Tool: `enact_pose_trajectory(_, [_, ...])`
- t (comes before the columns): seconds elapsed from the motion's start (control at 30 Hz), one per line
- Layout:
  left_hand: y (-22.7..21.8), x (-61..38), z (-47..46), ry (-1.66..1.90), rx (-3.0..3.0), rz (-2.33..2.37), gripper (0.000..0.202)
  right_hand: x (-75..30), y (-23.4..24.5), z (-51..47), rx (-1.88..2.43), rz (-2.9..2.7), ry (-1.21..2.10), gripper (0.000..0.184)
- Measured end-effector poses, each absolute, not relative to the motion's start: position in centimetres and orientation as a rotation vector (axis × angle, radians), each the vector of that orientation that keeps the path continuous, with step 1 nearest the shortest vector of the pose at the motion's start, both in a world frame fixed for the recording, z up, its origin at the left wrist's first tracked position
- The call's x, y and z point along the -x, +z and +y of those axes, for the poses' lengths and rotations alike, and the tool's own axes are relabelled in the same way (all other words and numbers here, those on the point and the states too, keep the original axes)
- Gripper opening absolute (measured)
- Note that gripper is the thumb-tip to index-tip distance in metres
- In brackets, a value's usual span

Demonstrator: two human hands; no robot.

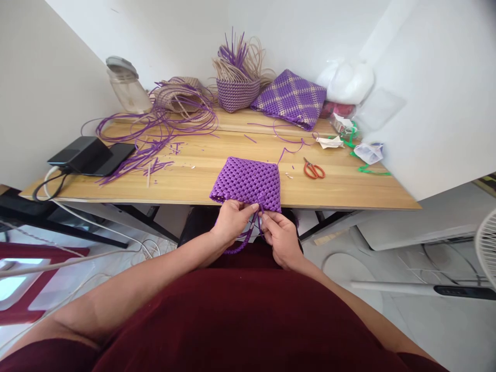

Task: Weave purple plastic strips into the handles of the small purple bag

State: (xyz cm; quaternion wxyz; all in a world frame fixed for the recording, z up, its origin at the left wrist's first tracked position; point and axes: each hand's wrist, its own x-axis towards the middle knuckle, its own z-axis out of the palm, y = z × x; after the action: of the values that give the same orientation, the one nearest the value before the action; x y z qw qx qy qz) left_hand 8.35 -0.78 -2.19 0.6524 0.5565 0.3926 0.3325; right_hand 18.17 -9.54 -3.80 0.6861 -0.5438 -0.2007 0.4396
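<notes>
A small purple woven bag [248, 178] lies at the table's front edge, its rim towards me. From that rim a braided purple handle [237, 251] loops down over my lap. My left hand [232, 222] is closed on the bag's rim, thumb on top near the base of the handle. Close beside it, my right hand [282, 235] pinches a thin purple plastic strip [261, 209] at the rim. Part of the strip and the fingertips under the rim are hidden.
Red-handled scissors [313, 169] lie right of the bag. Purple strips [155, 124] sprawl at the left, by a jar [126, 85] and a black device [77, 155]. Behind stand a half-woven basket [237, 93] and a checked purple bag [292, 98]. A white fan [486, 248] is at far right.
</notes>
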Motion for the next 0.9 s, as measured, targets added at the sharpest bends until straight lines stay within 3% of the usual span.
enact_pose_trajectory(0.53, [-2.3, -8.3, -0.6, 0.719, -1.208, 0.774, 0.020, -18.8, -4.6, -10.9, 1.353, -0.753, 0.794, 0.031])
enact_pose_trajectory(0.8, [-2.1, -8.3, -0.5, 0.715, -1.214, 0.787, 0.019, -19.0, -4.4, -10.1, 1.397, -0.889, 0.832, 0.018])
enact_pose_trajectory(0.9, [-2.3, -8.2, -0.4, 0.708, -1.245, 0.746, 0.018, -19.0, -4.3, -9.8, 1.464, -0.847, 0.752, 0.025])
